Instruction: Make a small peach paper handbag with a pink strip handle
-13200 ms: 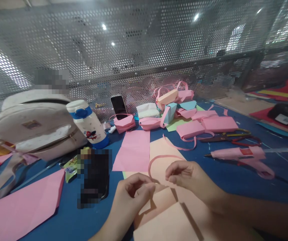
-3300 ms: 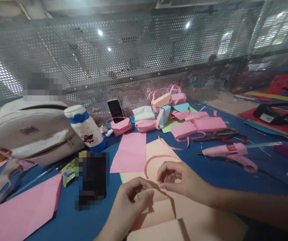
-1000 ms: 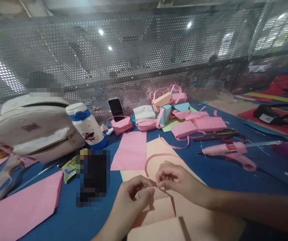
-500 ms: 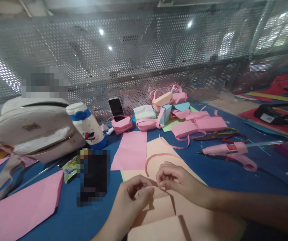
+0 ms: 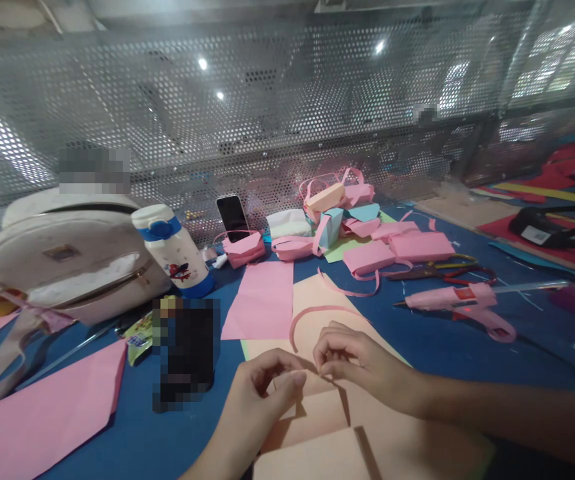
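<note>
A folded piece of peach paper [image 5: 312, 417] lies in front of me on a larger peach sheet [image 5: 392, 413]. My left hand [image 5: 270, 393] pinches its far edge between thumb and fingers. Close beside it, the closed fingertips of my right hand [image 5: 350, 357] press at the far right corner of the same folded paper. Just beyond my hands a thin pink paper strip [image 5: 312, 312] curves across the peach sheet. To the right rests a pink glue gun [image 5: 460, 303] with a clear glue stick in its back.
Small pink paper bags [image 5: 367, 257] stand at the back, with scissors [image 5: 442, 269] near them. A pink sheet [image 5: 267, 300] lies ahead. On the left are a white backpack [image 5: 77, 247], a bottle [image 5: 172, 250] and another pink sheet [image 5: 52, 413]. A phone [image 5: 232, 217] leans against the mesh panel.
Both hands stay nearly in place on the folded peach paper. My right fingertips have shifted very slightly to the right.
</note>
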Tool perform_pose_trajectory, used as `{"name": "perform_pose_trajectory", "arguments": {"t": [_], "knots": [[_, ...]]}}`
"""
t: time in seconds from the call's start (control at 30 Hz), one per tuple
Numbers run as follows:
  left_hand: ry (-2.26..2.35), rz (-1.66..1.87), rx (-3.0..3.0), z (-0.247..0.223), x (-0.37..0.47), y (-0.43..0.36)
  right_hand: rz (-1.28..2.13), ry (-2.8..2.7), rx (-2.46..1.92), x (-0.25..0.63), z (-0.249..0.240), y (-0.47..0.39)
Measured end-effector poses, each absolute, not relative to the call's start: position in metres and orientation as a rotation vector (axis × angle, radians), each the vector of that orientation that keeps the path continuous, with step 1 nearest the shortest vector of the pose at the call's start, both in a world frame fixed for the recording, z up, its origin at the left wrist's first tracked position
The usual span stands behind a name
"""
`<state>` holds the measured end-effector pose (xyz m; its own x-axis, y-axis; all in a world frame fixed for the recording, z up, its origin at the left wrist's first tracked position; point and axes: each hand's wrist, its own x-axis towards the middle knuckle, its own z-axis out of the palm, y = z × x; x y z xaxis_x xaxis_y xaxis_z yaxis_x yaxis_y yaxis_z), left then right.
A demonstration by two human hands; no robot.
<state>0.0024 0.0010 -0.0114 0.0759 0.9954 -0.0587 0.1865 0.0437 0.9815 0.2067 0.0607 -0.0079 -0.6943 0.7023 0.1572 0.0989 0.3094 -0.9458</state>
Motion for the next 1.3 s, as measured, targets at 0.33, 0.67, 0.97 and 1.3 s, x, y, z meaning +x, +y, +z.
{"name": "perform_pose_trajectory", "arguments": {"t": [0.33, 0.67, 0.97, 1.3], "knots": [[1.262, 1.030, 1.323, -0.014, -0.002, 0.003, 1.367, -2.053, -0.690, 0.206, -0.007, 0.062], [1.318, 1.029, 1.338, -0.017, -0.004, 0.003, 1.359, -2.079, -0.699, 0.209, -0.010, 0.063], [1.311, 1.074, 1.311, -0.015, -0.006, 0.005, 1.376, -2.071, -0.682, 0.211, -0.009, 0.063], [1.313, 1.097, 1.311, -0.019, -0.009, 0.003, 1.365, -2.079, -0.657, 0.212, -0.008, 0.067]]}}
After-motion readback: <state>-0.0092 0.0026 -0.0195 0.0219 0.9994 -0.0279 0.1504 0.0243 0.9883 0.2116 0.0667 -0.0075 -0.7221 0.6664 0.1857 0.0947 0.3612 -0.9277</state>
